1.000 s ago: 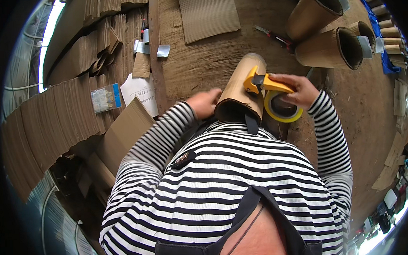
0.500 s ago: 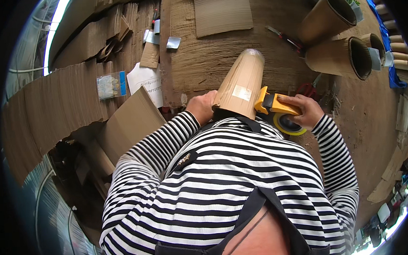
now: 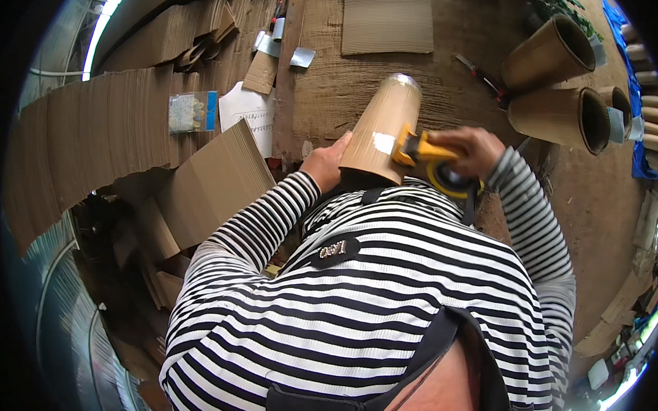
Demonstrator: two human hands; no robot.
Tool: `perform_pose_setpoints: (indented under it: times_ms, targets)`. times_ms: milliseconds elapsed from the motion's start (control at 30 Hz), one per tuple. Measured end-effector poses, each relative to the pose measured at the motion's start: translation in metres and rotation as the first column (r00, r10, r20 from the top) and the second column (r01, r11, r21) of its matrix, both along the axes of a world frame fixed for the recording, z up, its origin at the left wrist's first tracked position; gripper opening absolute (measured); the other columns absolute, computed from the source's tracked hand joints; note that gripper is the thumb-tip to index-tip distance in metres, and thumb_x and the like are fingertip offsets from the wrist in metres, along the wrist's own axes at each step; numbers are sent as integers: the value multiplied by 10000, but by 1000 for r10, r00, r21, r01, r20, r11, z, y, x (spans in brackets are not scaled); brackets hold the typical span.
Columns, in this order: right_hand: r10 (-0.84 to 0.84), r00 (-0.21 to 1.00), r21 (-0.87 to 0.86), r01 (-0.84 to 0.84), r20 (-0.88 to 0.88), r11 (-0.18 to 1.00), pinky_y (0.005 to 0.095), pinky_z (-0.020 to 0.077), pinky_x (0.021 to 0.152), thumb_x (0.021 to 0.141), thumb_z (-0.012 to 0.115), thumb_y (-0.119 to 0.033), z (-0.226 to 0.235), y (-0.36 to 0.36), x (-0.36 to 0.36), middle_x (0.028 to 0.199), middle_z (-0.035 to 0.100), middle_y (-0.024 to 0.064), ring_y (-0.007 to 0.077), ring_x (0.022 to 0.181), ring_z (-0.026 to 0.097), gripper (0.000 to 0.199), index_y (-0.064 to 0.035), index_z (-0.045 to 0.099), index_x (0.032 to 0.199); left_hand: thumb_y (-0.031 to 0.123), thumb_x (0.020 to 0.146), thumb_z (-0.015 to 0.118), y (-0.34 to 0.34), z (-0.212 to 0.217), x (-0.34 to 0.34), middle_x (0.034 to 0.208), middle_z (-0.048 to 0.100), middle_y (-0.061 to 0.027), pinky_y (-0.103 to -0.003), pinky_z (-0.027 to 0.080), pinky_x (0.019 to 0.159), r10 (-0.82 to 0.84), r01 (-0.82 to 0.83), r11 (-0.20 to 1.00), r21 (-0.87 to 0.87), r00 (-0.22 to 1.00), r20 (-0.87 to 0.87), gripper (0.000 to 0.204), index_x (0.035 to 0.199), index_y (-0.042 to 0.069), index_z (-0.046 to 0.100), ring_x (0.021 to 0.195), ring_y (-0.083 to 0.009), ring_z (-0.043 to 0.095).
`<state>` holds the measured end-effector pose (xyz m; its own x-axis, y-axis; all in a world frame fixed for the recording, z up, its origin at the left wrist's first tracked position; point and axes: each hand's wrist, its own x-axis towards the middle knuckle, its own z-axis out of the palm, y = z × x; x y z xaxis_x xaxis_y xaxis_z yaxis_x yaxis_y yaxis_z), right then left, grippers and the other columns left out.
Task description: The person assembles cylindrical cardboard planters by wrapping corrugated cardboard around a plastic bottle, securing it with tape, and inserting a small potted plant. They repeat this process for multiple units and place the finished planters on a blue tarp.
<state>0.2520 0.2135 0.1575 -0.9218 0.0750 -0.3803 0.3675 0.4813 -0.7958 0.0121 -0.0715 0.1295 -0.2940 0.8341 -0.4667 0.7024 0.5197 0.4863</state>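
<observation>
A tapered cardboard tube [image 3: 381, 115] leans against my striped shirt, its narrow end pointing away from me. Clear film or tape glints at that far end, and a shiny pale patch [image 3: 383, 143] shows on its side. My left hand [image 3: 327, 165] grips the tube's wide end from the left, with some fingers hidden behind it. In my right hand [image 3: 479, 152] is a yellow tape dispenser [image 3: 431, 153], slightly smeared by motion. Its front end is at the tube's right side, by the pale patch, and its tape roll hangs below my fingers.
Several finished-looking cardboard tubes [image 3: 556, 118] lie at the right, beside a red-handled cutting tool [image 3: 483, 77]. A ribbed cardboard sheet [image 3: 387, 18] lies at the far side. Stacked cardboard [image 3: 95, 135], a paper [image 3: 239, 121] and a small bag [image 3: 191, 112] are at the left.
My right hand has moved up and left with the dispenser, now closer to the tube's side. The left hand keeps its grip on the tube, and the whole view has shifted slightly.
</observation>
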Motion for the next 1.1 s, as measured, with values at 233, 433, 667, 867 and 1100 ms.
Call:
perform_pose_setpoints:
  times_ms: [233,433,667,867,1100]
  targets:
    - [-66,997,-93,62,-41,994,314,506,1015,777,719,-108,-9,11,-41,1306,649,54,203,1100,666,555,-204,637,1317,32,926,636,-10,-34,29,1288,618,-99,-354,452,1040,564,-737,670,-87,429,706,503,1403,39,475,1139,-198,610]
    - [245,939,229,-301,243,926,329,537,961,799,712,-240,42,1,-126,1220,693,19,199,1023,680,584,-338,588,1361,85,817,620,16,35,21,1062,656,-319,-456,519,889,86,-104,975,-197,992,-97,850,1533,21,167,985,-436,654]
    - [281,959,339,-272,24,900,377,565,768,818,716,-255,16,-17,-74,971,678,95,258,847,683,521,-397,618,1310,-18,838,477,-40,-15,11,974,649,-340,-493,517,828,144,-148,988,-46,985,-91,740,1526,17,204,922,-451,656]
    - [256,935,340,-331,247,881,383,561,773,792,733,-166,4,-5,-16,964,621,87,263,856,659,606,-422,597,1324,-4,859,463,-32,-20,16,1004,647,-344,-470,509,866,210,-210,976,-57,978,1,747,1543,28,166,958,-457,649]
    - [392,628,-1,-529,672,849,346,548,925,736,756,-111,-4,-16,-144,1182,707,64,222,995,687,630,-276,628,1331,-6,839,483,-7,12,15,1014,645,-344,-477,514,846,101,-108,983,-146,994,-51,746,1524,-16,187,920,-454,654]
